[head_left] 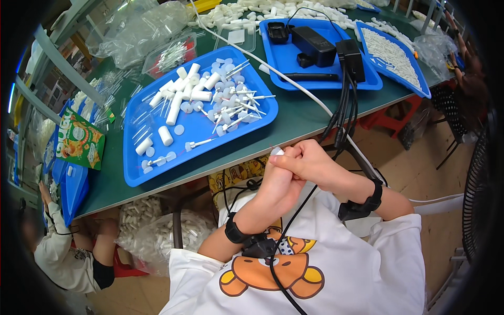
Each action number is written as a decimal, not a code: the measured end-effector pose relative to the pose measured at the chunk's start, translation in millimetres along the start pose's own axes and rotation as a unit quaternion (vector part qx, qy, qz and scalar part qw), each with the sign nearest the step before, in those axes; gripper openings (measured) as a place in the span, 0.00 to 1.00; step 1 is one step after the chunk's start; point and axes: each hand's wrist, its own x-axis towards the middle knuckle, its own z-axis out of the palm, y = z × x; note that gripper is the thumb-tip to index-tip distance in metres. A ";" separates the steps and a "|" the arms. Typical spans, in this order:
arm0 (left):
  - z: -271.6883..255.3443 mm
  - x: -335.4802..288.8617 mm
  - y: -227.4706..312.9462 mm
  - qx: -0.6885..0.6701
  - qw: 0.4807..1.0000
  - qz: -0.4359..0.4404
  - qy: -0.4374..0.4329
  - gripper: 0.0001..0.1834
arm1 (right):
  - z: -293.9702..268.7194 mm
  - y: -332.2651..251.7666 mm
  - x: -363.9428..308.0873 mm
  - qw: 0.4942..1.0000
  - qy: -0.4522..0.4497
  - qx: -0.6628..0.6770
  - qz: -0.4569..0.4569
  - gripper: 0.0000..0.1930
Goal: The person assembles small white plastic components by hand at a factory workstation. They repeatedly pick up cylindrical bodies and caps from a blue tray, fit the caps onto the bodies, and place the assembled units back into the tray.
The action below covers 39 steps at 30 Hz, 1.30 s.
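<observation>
My left hand (278,187) and my right hand (317,167) are pressed together in front of the table's near edge, fingers closed. A small white piece (277,151) sticks out at the top, by the right thumb tip; the rest of it is hidden by the fingers. To the left of the hands, on the table, lies a blue tray (197,161). It holds white cylinders (175,108), translucent round caps (179,129) and thin white-and-clear stems with caps (231,126), mostly heaped in its right half.
A second blue tray (375,81) carries black adapters (313,46) and cables that hang over the table edge. Another blue tray (391,55) holds small white tubes. A white cord (294,84) crosses the table. A green snack bag (81,139) stands at left. Other people sit left and right.
</observation>
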 end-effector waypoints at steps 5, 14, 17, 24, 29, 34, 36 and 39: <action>-4.6 -8.3 17.9 0.001 0.997 -0.037 -0.066 0.07 | 5.0 1.9 -3.1 0.998 -0.013 0.052 0.034 0.17; -15.6 -8.8 32.3 0.035 0.993 -0.110 -0.034 0.05 | 15.6 6.9 -0.5 0.995 0.002 0.077 0.067 0.18; -10.0 -8.3 22.6 0.044 0.996 -0.072 -0.009 0.03 | 12.2 10.1 0.5 0.999 0.002 0.035 0.038 0.18; -0.5 -6.8 5.3 0.046 0.997 -0.039 0.057 0.05 | 7.2 23.0 -6.0 0.999 0.023 -0.010 0.043 0.18; -12.1 -0.5 1.2 0.046 0.997 -0.050 0.042 0.04 | 7.2 20.9 -6.3 0.999 0.026 0.001 0.041 0.19; -25.7 3.0 11.8 0.075 0.992 -0.082 -0.062 0.05 | 5.1 28.8 2.3 0.999 0.023 0.014 0.032 0.22; -25.4 3.2 14.6 0.072 0.992 -0.097 -0.034 0.05 | 9.0 29.2 2.5 0.998 0.041 0.026 0.033 0.22; -20.3 2.0 23.1 0.067 0.990 -0.127 -0.005 0.05 | 17.6 25.1 2.3 0.995 0.073 0.054 0.033 0.23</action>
